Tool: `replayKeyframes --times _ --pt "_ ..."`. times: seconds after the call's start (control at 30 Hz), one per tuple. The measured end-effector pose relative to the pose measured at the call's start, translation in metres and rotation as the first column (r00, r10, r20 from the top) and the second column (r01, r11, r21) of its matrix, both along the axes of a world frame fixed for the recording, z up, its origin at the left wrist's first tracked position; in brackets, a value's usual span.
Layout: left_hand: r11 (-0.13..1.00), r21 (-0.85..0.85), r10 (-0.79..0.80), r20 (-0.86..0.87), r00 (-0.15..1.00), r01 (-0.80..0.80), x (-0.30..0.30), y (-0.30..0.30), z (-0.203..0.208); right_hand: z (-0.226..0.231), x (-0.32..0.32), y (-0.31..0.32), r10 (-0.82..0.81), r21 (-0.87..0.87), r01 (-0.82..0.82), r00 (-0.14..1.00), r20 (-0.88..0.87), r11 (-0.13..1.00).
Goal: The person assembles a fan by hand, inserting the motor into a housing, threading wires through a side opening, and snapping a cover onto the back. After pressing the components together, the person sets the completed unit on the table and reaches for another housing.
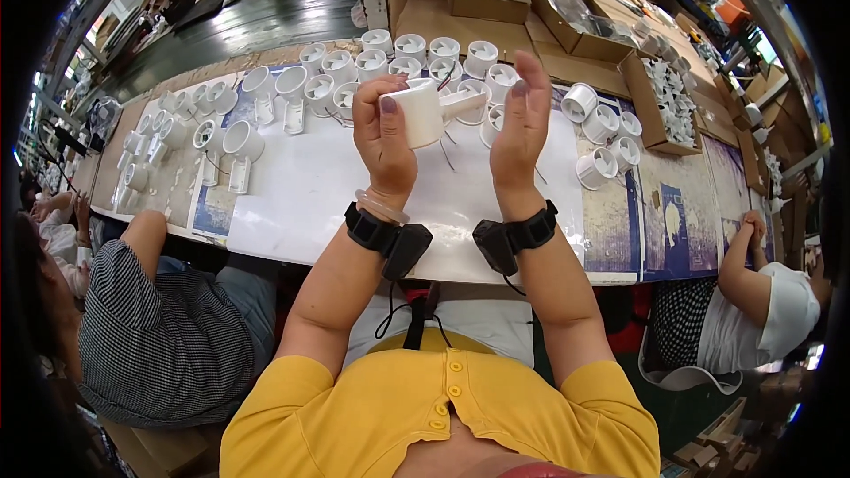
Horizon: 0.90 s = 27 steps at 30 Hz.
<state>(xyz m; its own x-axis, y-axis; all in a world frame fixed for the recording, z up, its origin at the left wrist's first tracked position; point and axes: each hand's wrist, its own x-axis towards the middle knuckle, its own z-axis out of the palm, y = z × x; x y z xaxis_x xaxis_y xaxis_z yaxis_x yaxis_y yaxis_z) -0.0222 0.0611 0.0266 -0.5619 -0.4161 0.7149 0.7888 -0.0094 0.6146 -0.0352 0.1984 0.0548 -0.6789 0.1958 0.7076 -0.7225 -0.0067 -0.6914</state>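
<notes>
So the grip of the left hand point(382, 146) was pinching one smooth white plastic-looking cylinder point(422, 113) with a flat handle, held above the tabletop point(606, 230). The right hand point(518, 146) was spread, fingers straight, near that handle. Five round white fan-bladed cups point(602, 124) sat toward the tabletop's right edge, by one brown cardboard box point(639, 111) of small white parts.

Between my left hand's point(385, 137) fingers, the round housing point(421, 117) looks like smooth white plastic with a soft sheen. The white sheet point(310, 204) before me is smooth and glossy, the parts box point(640, 106) matt cardboard, my yellow top point(328, 425) soft matt cloth with shiny buttons point(455, 379).
</notes>
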Motion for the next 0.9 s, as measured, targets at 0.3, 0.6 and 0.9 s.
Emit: replayKeyframes --times 0.3,0.6,0.9 --pt "0.994 -0.042 -0.101 0.027 0.995 0.102 0.002 0.005 0.000 -0.008 -0.011 -0.001 0.113 0.430 -0.110 0.993 0.019 0.896" --pt "0.986 0.102 -0.149 0.137 0.979 0.135 0.007 0.009 -0.001 0.003 0.009 -0.018 -0.146 0.451 0.302 0.926 -0.348 0.840" --pt "0.996 0.093 -0.034 0.195 0.980 0.016 0.008 0.031 -0.004 -0.008 0.001 -0.027 -0.044 0.260 0.113 0.965 -0.258 0.959"
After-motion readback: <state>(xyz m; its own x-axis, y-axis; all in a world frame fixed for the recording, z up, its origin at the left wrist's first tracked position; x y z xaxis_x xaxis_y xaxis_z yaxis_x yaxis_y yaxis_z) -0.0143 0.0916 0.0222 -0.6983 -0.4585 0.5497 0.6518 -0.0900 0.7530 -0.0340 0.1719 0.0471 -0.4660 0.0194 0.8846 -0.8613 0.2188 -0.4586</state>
